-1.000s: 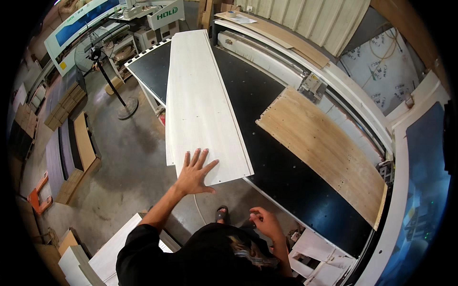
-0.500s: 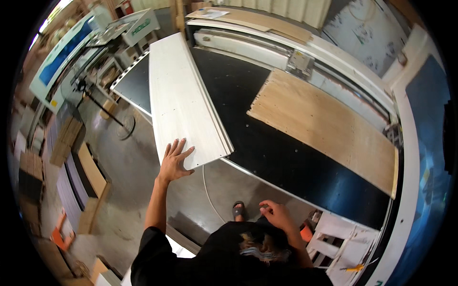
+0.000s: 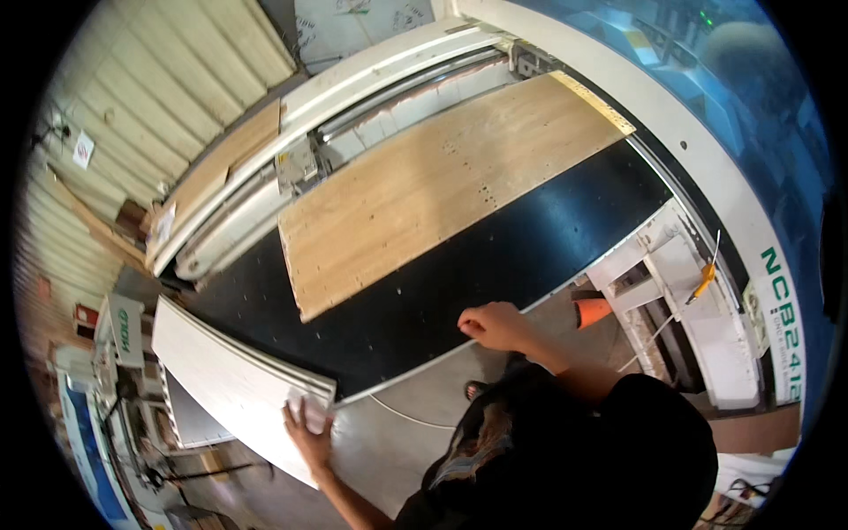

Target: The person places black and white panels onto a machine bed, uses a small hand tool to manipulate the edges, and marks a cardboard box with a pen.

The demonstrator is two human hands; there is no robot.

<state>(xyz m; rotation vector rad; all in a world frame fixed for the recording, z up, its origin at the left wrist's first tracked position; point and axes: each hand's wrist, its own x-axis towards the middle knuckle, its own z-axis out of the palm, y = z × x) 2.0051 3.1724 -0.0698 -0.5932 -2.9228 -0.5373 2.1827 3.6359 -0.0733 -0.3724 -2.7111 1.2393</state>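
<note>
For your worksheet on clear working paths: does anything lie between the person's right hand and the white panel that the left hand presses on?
Nothing visible does. The left hand lies flat on the white panel at its near corner. The right hand rests on the black machine bed edge; between them runs only bare bed edge. The wood-grain board lies farther back.

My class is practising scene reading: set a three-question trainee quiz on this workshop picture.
1. True or false: the left hand lies on the white panel.
2. What does the right hand touch? A) the orange cone B) the black bed's edge C) the wood sheet
3. Fill in: the wood sheet lies on the ___ bed.

Key: 1 true; 2 B; 3 black.
</note>
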